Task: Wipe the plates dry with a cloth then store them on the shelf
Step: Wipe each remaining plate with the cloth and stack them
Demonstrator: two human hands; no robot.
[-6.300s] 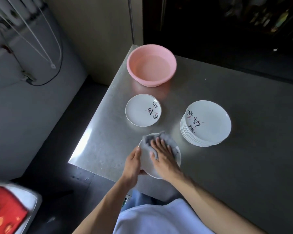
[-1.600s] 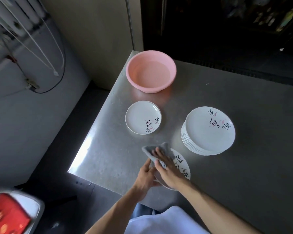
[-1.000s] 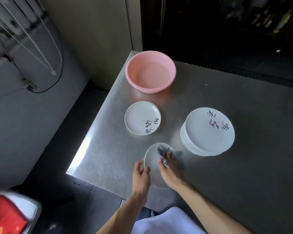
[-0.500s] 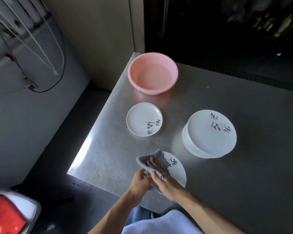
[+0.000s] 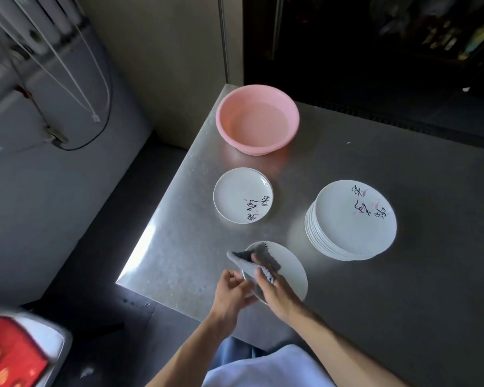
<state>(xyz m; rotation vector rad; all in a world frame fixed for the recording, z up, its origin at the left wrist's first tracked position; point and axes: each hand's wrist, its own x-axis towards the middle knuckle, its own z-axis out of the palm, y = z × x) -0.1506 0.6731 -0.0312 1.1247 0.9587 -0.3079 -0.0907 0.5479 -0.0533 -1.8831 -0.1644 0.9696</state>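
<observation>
A small white plate (image 5: 289, 268) is held near the table's front edge. My left hand (image 5: 231, 293) grips its left rim. My right hand (image 5: 277, 293) holds a grey cloth (image 5: 252, 261) against the plate's upper left part, and the cloth covers most of the painted marks there. Further back lies a single white plate (image 5: 235, 191) with black and pink brushwork. A stack of several larger white plates (image 5: 349, 219) stands to the right.
A pink basin (image 5: 257, 120) sits at the table's (image 5: 403, 275) far left corner. The table's left edge drops to a dark floor. A red and white object (image 5: 14, 356) lies at the lower left. Cables hang on the left wall.
The plate has been turned in my hands during wiping; the cloth now lies over its upper left rim and hides the painted marks seen half a second ago.
</observation>
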